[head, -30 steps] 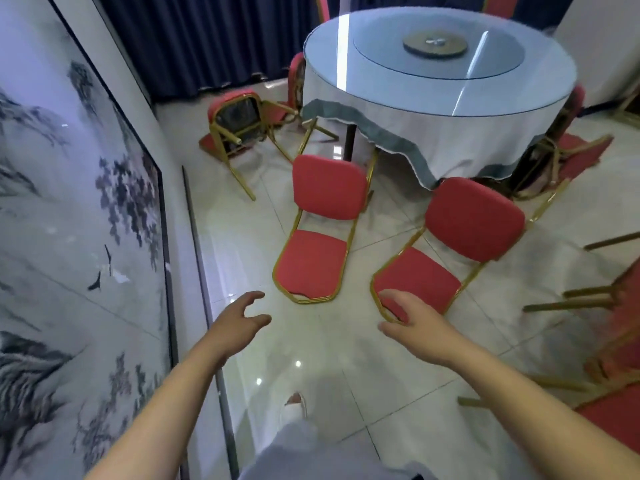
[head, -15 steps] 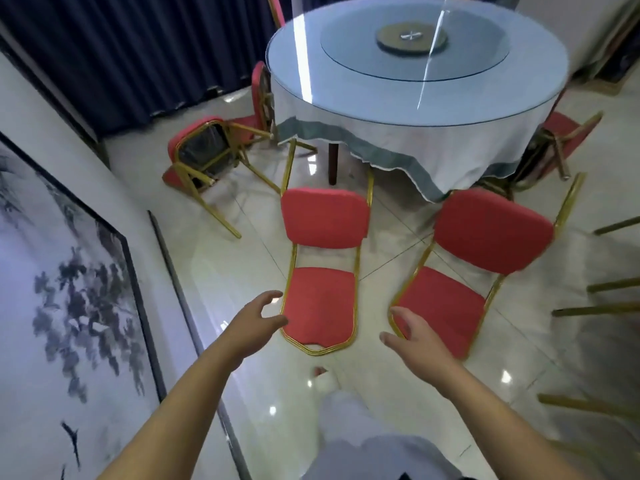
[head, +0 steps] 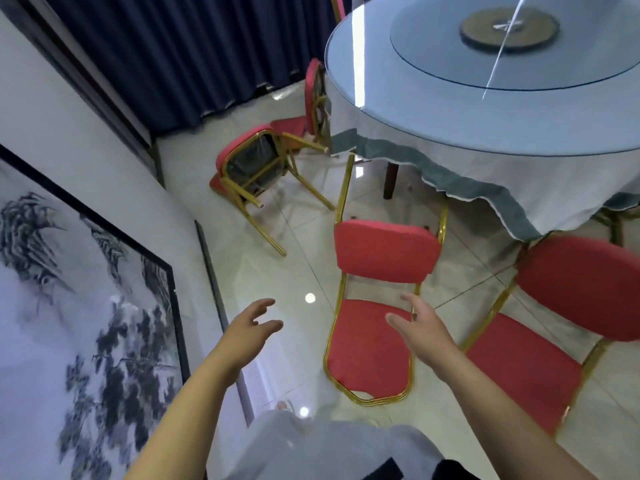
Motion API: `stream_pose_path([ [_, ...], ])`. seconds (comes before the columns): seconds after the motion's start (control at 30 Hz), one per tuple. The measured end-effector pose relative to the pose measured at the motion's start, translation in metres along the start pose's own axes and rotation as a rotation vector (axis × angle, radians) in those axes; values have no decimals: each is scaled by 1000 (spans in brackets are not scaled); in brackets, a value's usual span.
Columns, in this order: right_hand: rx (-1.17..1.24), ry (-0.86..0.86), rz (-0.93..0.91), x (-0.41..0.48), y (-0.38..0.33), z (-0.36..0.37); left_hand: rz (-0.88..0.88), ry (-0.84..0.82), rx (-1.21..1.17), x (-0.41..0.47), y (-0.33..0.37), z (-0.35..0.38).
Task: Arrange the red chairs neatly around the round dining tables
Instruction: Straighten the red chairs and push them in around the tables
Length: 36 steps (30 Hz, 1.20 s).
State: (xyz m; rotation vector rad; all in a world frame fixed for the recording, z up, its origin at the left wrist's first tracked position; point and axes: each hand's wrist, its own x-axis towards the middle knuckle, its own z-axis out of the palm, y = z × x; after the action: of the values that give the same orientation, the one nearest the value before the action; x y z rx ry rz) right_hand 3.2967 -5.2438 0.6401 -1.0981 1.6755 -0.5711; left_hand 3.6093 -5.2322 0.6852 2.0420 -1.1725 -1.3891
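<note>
A red chair with a gold frame (head: 372, 341) lies on its back on the floor right in front of me, its legs pointing toward the round table (head: 485, 109). My right hand (head: 420, 327) hovers open over its backrest, fingers spread. My left hand (head: 247, 327) is open over the bare floor to the left of this chair. A second fallen red chair (head: 561, 320) lies to the right. A third one (head: 249, 168) is tipped over near the curtain. An upright red chair (head: 311, 105) stands at the table's left side.
The table has a grey-trimmed cloth (head: 450, 181) and a glass turntable (head: 509, 29). A wall with a large framed ink painting (head: 79, 306) runs along my left. A dark blue curtain (head: 173, 53) hangs at the back. The floor is glossy tile.
I have stepped closer to the middle fallen chair and the view has swung left. Both hands have moved forward; the right one is now over the chair's backrest.
</note>
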Motion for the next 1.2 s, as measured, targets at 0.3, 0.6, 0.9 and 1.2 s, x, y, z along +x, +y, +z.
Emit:
stream_pose_path([
  [0.3, 10, 178, 116, 99, -70, 70, 73, -129, 38, 197, 46, -94],
  [0.6, 155, 375, 302, 137, -158, 155, 139, -355, 142, 353, 139, -189],
  [0.9, 373, 674, 416, 188, -163, 147, 320, -545, 443, 450, 260, -123],
  [1.2, 683, 778, 550, 273, -138, 133, 469, -759, 853, 472, 347, -14],
])
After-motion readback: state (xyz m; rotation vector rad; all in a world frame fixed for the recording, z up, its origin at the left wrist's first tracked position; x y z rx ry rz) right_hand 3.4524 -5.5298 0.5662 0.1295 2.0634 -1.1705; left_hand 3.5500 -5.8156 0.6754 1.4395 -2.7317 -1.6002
